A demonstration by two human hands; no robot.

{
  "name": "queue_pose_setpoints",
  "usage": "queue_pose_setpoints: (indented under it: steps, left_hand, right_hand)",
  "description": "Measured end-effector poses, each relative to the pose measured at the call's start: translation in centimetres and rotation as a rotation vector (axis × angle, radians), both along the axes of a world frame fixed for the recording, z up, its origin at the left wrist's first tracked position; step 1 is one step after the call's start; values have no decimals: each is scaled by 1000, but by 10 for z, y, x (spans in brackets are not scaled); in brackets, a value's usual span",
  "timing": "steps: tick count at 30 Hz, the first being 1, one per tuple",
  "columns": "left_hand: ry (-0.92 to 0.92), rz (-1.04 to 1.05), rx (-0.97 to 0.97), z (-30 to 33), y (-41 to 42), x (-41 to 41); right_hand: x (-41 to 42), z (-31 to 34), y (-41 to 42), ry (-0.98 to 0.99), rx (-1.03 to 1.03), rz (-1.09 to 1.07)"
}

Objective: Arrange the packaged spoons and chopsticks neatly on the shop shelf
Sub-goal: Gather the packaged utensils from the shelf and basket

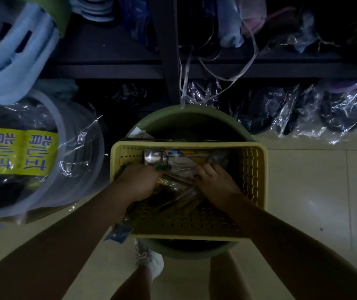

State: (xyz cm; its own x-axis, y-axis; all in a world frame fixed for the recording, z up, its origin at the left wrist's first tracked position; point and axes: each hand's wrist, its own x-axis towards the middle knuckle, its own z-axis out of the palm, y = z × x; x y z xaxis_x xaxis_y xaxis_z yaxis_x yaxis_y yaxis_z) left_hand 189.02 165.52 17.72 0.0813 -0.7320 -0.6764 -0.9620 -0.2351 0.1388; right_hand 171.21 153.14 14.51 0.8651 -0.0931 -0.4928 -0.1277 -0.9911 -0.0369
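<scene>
Inside yellow basket [253,167], both hands' grips on chopstick packets [179,191].

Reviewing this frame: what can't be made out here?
Head view only:
- Left hand fingers: curled under, grip unclear.
- Right hand: covers the clear packets; contents dim.
- Green basin: inside hidden by the yellow basket.
- Dark shelf: too dim.

A green basin [194,118] is sitting on the tiled floor [303,191]. Left of the basin, a plastic-wrapped tub [69,126] with a yellow label [19,150] is standing. Beyond the basin, white straps [186,83] are hanging down, and clear bags [303,111] are lying to its right.
</scene>
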Motion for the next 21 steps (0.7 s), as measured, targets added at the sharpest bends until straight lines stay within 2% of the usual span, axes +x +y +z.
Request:
queue_pose_setpoints:
  steps: [3,5,10,12,14,16,19,21]
  left_hand:
    - [20,-12,-27,18,6,2]
    - [44,49,-46,34,13,4]
    - [116,377,-111,109,29,12]
    - [129,483,-197,139,38,17]
    - [199,528,-259,182,49,19]
    - [331,584,-281,223,60,16]
    - [491,652,-347,277,67,6]
    - [643,688,-384,311,63,-7]
  right_hand:
    - [2,1,3,41,109,2]
    - [6,14,6,82,142,3]
    - [-3,89,13,-79,267,-216]
    - [-8,120,9,-58,328,-317]
    - [-16,163,8,42,461,-484]
    - [-28,212,12,30,631,-723]
    - [-60,279,25,-157,898,-1206]
    - [-82,322,35,-311,1031,-1432]
